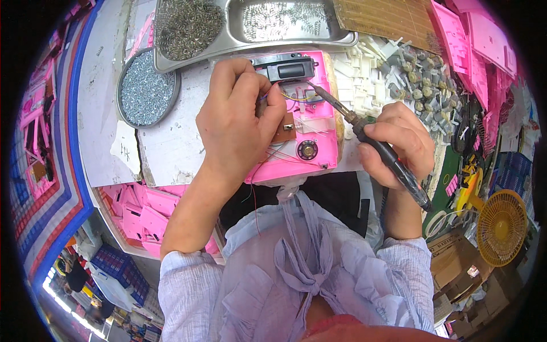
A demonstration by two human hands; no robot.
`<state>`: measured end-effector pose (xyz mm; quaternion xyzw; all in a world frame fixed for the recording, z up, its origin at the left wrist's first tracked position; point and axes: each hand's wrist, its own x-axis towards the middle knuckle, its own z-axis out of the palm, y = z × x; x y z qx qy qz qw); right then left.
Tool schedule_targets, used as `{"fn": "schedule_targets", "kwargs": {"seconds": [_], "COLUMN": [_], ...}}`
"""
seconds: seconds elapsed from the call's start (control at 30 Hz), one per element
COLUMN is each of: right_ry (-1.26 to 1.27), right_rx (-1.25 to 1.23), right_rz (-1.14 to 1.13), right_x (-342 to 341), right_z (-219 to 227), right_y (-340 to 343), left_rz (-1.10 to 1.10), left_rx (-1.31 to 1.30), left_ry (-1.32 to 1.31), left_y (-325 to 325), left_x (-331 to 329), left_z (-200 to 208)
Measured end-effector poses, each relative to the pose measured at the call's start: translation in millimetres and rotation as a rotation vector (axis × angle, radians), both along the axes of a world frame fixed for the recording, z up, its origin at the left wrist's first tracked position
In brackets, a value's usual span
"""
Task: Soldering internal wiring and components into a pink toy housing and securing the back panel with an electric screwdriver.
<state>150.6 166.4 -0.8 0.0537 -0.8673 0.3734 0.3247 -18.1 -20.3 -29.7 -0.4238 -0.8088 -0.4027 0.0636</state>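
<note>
In my right hand (401,142) is a soldering iron (390,155) with a dark handle, held like a pen. Its tip points up and left, reaching the lower edge of a black module (290,69) in an open pink plastic housing (327,122). My left hand (242,114) is closed in a pinch over the housing's left side; what its fingertips hold is hidden, with thin wires beside them. Below the fingers lie a small brown circuit board (284,132) and a round speaker (307,150). Loose red and pale wires trail across the housing toward my lap.
Left of the housing stands a round dish (147,88) of small silvery screws. A metal tray (228,48) of springs and small metal parts lies behind. White plastic pieces (364,71) and small motors (421,85) pile up at right. Below left, a box holds pink parts (151,219).
</note>
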Motion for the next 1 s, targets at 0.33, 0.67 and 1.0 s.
{"fn": "schedule_targets", "kwargs": {"seconds": [0.33,0.67,1.0], "right_ry": [-0.007,-0.145,-0.177], "right_rx": [-0.145,-0.316,-0.491], "right_rz": [-0.109,-0.167,-0.018], "right_x": [23.3,-10.9,48.6], "right_z": [5.1,-17.3,11.4], "right_y": [8.8,-39.2,-8.1], "left_rz": [-0.537,-0.384,-0.586], "left_rx": [-0.314,-0.132,-0.17], "left_ry": [0.096,-0.511,-0.272], "left_y": [-0.7,-1.0,-11.8], "left_x": [17.3,5.8,6.8], "left_z": [21.6,21.6,16.3]}}
